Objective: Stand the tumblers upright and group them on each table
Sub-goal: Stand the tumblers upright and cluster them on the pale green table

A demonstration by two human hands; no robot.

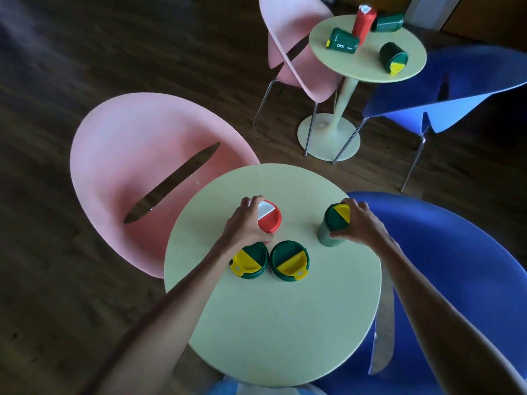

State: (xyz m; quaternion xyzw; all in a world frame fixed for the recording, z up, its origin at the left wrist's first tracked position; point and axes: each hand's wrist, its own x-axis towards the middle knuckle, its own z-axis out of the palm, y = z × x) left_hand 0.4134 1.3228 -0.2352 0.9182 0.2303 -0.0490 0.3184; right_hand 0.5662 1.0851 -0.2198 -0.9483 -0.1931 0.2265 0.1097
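On the near round table [271, 323] my left hand [246, 223] grips an upright red tumbler with a red-and-white lid [269, 216]. My right hand [358, 223] grips an upright green tumbler with a green-and-yellow lid [336, 220] at the table's right side. Two more green tumblers [251, 260] [289, 260] stand upright side by side just in front of the red one. On the far table [368, 68] a red tumbler [363, 22] stands upright, and three green tumblers [343, 41] [389, 21] [393, 57] lie on their sides.
A pink chair [148, 172] sits left of the near table and a blue chair [456, 266] to its right. Another pink chair [296, 49] and blue chair [456, 86] flank the far table. Dark wooden floor [85, 52] surrounds everything.
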